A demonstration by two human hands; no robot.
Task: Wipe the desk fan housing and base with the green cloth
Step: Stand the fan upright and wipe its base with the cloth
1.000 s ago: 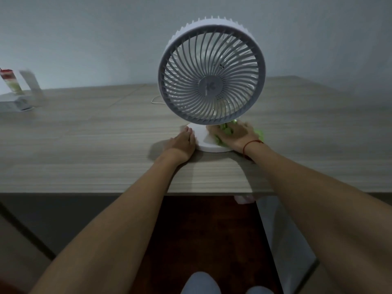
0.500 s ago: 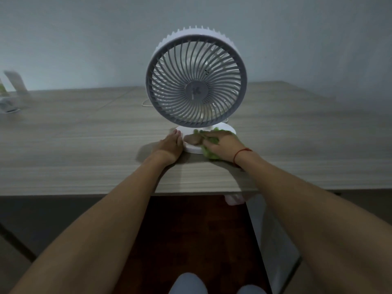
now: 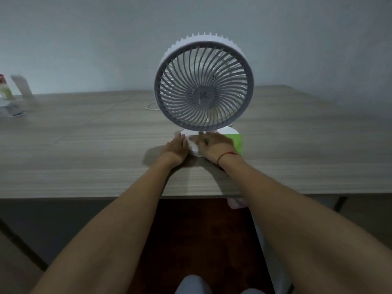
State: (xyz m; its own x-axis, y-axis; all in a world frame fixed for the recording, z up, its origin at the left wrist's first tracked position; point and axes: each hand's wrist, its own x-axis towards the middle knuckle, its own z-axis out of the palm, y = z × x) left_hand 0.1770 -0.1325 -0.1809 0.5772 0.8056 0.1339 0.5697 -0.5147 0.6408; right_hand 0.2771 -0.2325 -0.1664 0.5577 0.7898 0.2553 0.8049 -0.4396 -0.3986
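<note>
A white desk fan point(image 3: 204, 85) with a round grey grille stands upright on the wooden desk point(image 3: 84, 149). Its flat white base point(image 3: 230, 131) sits under the grille. My right hand point(image 3: 214, 146), with a red string on the wrist, presses the green cloth point(image 3: 237, 143) onto the front right of the base; the cloth sticks out to the right of the hand. My left hand point(image 3: 177, 146) lies flat against the base's left edge, fingers together, holding nothing.
A white cable point(image 3: 149, 107) runs behind the fan. At the far left edge stand a blurred bottle point(image 3: 5, 88) and a pale stand point(image 3: 21, 87). The desk's front edge runs across just below my wrists. A wall rises close behind the desk.
My right hand has slid the green cloth from the front of the base toward its right side, so more cloth shows on the right. My left hand stays at the base's left edge.
</note>
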